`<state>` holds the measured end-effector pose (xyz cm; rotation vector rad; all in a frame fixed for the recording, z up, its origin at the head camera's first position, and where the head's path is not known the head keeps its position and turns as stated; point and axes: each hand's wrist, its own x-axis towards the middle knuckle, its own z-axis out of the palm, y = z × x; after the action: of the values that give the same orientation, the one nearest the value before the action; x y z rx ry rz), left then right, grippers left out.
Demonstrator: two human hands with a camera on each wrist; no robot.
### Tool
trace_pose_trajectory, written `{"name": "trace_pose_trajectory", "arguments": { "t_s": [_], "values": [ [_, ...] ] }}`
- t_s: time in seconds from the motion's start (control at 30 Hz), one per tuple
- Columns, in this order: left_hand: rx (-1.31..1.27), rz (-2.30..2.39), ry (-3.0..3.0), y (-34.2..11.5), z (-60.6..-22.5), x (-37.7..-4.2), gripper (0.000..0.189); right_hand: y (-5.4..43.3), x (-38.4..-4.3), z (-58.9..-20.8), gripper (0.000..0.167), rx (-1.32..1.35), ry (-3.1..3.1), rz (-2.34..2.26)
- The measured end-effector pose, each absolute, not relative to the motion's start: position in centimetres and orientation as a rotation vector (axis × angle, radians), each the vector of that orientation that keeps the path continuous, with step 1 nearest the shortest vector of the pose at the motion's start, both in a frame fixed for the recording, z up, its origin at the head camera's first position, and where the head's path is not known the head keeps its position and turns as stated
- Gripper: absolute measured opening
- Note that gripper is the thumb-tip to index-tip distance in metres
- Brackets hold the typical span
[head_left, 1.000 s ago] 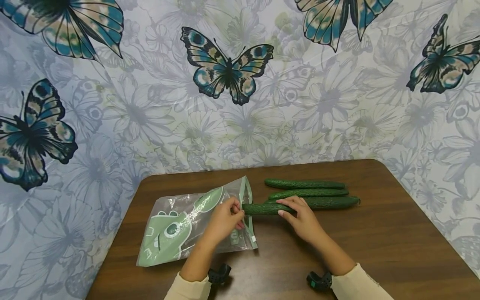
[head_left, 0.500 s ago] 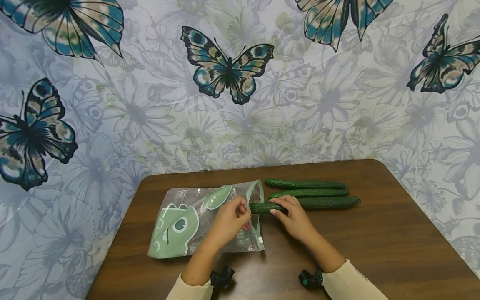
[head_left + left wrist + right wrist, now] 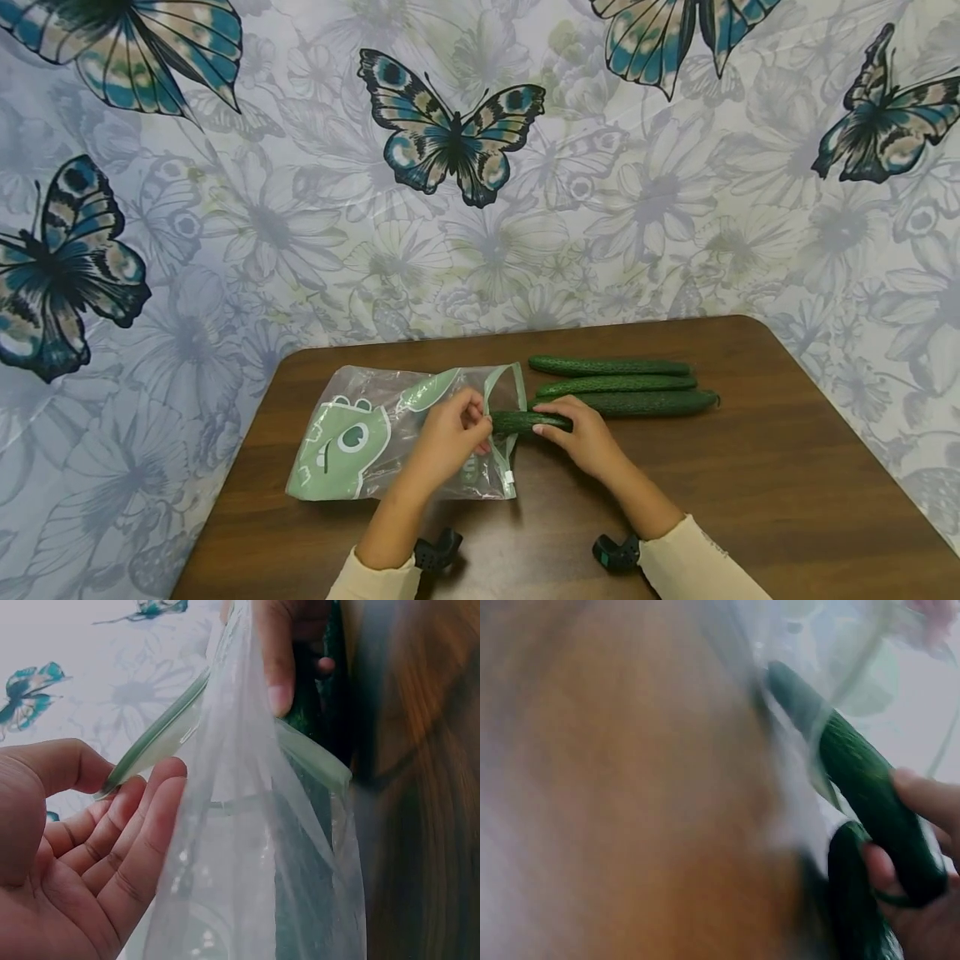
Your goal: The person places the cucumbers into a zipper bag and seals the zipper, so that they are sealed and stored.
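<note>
A clear zip bag (image 3: pixel 345 450) with a green cartoon animal print lies on the left half of the table, its mouth facing right. My left hand (image 3: pixel 452 432) pinches the green edge of that mouth between thumb and fingers; the left wrist view shows the edge (image 3: pixel 154 739) pulled aside. One cucumber (image 3: pixel 517 422) runs through the opening, its front part inside the bag, seen through the plastic in the right wrist view. My right hand (image 3: pixel 587 435) grips this cucumber near its outer end, thumb on one side and fingers on the other.
Three more cucumbers lie side by side behind the right hand: a far one (image 3: pixel 611 367), a middle one (image 3: pixel 622 384) and a near one (image 3: pixel 652 404). A white slider (image 3: pixel 509 477) sits at the bag's front corner. Behind the brown table (image 3: pixel 750 500) hangs a butterfly-print cloth (image 3: pixel 652 217).
The right hand has moved left with the cucumber, and less of it shows outside the bag. The bag and left hand shifted right, then back left.
</note>
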<state>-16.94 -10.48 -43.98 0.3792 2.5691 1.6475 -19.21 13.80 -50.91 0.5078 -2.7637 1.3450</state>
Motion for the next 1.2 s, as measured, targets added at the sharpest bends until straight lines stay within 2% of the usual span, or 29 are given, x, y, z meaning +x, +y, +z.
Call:
{"name": "trace_pose_trajectory", "arguments": {
  "t_s": [0.27, 0.57, 0.8, 1.2],
  "values": [
    [0.37, 1.587, 2.573, -10.7, -44.3, -17.1, 0.007, 15.5, -19.6, -50.5, 0.042, 0.566, -2.874, 1.482],
    [0.424, 1.595, 2.55, -10.6, -44.3, -17.0, 0.007, 15.4, -19.2, -50.3, 0.043, 0.649, -2.855, 1.069],
    [0.43, 1.584, 2.53, -10.5, -44.5, -17.0, 0.007, 15.1, -19.3, -50.7, 0.043, 0.503, -2.819, 1.354],
    [0.452, 1.595, 2.487, -10.2, -44.3, -16.9, 0.008, 12.2, -19.3, -50.5, 0.038, 0.381, -2.634, 1.567]
  ]
}}
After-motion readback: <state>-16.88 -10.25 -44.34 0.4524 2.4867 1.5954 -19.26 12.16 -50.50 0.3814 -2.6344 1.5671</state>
